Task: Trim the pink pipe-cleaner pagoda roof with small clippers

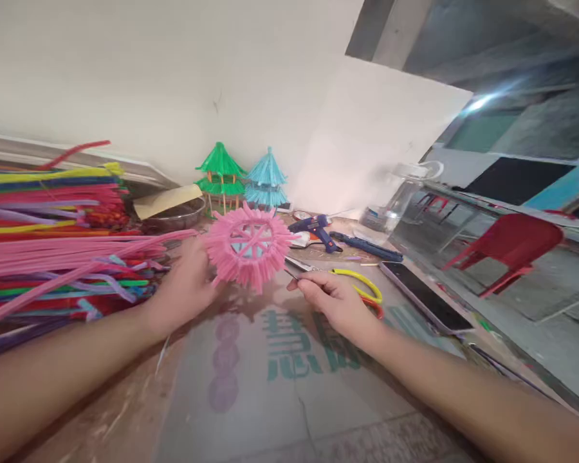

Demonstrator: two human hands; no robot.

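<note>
My left hand [186,286] is closed on the left edge of a round pink pipe-cleaner piece [217,254], a fringed ring with crossing spokes in its open middle. It is held up over the table, and my fingertips are partly hidden behind it. Just right of it, my right hand [330,299] is closed, thumb and fingers pinched on the blade part of a pair of scissors [359,276]. Their yellow and orange handles stick out beyond my hand, and the blades point left toward the pink ring. My fingers cover the scissors' middle.
Bundles of colored pipe cleaners [53,247] pile up at left beside a bowl [176,215]. Green [219,170] and blue [267,177] pagoda models stand by the wall. A glue gun [318,228], dark blue tool [369,245], phone [424,296] and clear jug [405,193] lie rightward. A red chair [516,241] stands beyond.
</note>
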